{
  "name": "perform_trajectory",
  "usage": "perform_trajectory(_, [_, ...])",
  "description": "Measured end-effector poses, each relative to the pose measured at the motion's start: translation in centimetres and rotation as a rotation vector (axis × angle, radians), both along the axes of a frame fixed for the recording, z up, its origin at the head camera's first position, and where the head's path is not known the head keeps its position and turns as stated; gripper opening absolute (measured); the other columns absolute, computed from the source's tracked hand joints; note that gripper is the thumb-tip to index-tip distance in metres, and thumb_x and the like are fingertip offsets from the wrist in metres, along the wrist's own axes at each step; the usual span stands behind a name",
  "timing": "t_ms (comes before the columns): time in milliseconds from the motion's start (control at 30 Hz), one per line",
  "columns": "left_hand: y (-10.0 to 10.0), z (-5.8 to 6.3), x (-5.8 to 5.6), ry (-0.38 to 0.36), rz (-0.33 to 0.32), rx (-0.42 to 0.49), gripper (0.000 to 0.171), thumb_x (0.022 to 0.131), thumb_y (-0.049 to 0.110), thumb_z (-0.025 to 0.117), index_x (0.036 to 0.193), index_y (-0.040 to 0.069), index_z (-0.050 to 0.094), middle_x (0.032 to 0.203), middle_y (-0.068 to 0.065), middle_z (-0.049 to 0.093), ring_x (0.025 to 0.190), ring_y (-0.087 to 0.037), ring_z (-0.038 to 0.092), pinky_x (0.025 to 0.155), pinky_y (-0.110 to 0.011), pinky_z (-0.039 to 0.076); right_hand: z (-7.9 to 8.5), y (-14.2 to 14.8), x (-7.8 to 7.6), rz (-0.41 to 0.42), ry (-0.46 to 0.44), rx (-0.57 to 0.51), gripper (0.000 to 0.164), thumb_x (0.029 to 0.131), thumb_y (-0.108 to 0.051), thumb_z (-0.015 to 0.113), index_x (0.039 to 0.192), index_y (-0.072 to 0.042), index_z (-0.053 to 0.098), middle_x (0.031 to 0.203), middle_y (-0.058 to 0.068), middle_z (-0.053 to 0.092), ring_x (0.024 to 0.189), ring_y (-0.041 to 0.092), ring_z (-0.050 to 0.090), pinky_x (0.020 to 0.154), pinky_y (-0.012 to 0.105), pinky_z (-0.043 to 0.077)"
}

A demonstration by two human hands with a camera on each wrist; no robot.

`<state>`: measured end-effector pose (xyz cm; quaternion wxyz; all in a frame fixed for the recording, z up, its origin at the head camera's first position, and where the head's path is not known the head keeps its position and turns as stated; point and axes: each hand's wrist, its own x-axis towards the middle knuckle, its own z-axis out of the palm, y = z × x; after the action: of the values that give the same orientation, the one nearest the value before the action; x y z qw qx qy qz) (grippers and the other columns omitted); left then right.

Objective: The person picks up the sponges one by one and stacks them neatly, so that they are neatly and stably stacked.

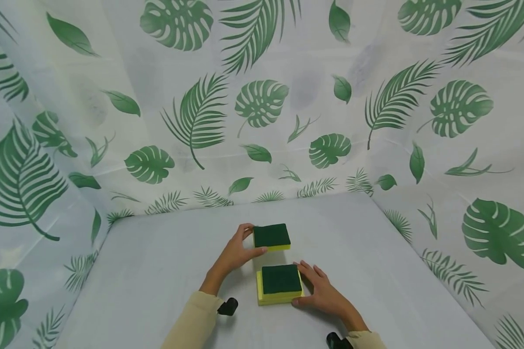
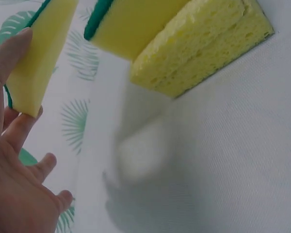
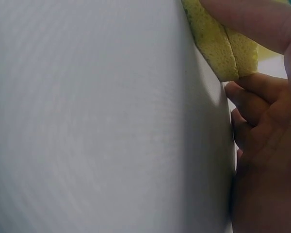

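In the head view my left hand (image 1: 234, 253) holds a yellow sponge with a dark green scouring side (image 1: 271, 235), green face up. The left wrist view shows that sponge (image 2: 47, 56) off the table, pinched between thumb and fingers. Nearer to me sits a sponge stack (image 1: 281, 280): a green-topped sponge over yellow porous ones, whose seam shows in the left wrist view. My right hand (image 1: 325, 293) grips the stack's right side, thumb at the front corner and fingers at the back. In the right wrist view its thumb and fingers span the lower yellow sponges (image 3: 216, 46).
A white-covered table (image 1: 157, 271) spreads around the sponges. Leaf-printed white curtains (image 1: 297, 63) hang behind it and along both sides. Black wrist cameras (image 1: 228, 307) are strapped at the sleeve cuffs.
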<state>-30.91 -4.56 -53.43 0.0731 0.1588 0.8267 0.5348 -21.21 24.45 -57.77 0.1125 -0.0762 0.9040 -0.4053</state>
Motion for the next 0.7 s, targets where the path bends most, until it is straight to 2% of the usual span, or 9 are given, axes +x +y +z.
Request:
perform_trajectory(200, [0.4, 0.8, 0.8, 0.029, -0.012, -0.012, 0.088, 0.087, 0.052, 0.086, 0.155, 0.015, 0.043, 0.163, -0.014, 0.048, 0.155, -0.035, 0.037, 0.119, -0.068, 0.031, -0.1, -0.1, -0.1, -0.014, -0.01, 0.018, 0.104, 0.076, -0.044, 0.094, 0.164, -0.018, 0.045, 0.173, 0.017, 0.031, 0.158, 0.055, 0.01, 0.117, 0.081, 0.015])
perform_trajectory(367, [0.6, 0.9, 1.7, 0.042, -0.031, -0.022, 0.086, 0.088, 0.054, 0.085, 0.153, 0.016, 0.044, 0.162, -0.013, 0.049, 0.154, -0.035, 0.038, 0.119, -0.069, 0.031, -0.3, -0.1, 0.0, -0.024, -0.024, 0.028, 0.104, 0.076, -0.044, 0.094, 0.165, -0.019, 0.045, 0.173, 0.015, 0.031, 0.158, 0.055, 0.011, 0.115, 0.082, 0.017])
perform_trajectory(700, [1.0, 1.1, 4.1, 0.027, -0.044, -0.031, 0.082, 0.087, 0.055, 0.085, 0.149, 0.019, 0.045, 0.16, -0.013, 0.052, 0.153, -0.039, 0.039, 0.116, -0.075, 0.03, -0.6, 0.4, -0.3, 0.021, 0.023, 0.002, 0.104, 0.077, -0.044, 0.093, 0.165, -0.018, 0.044, 0.175, 0.012, 0.029, 0.159, 0.054, 0.008, 0.117, 0.08, 0.015])
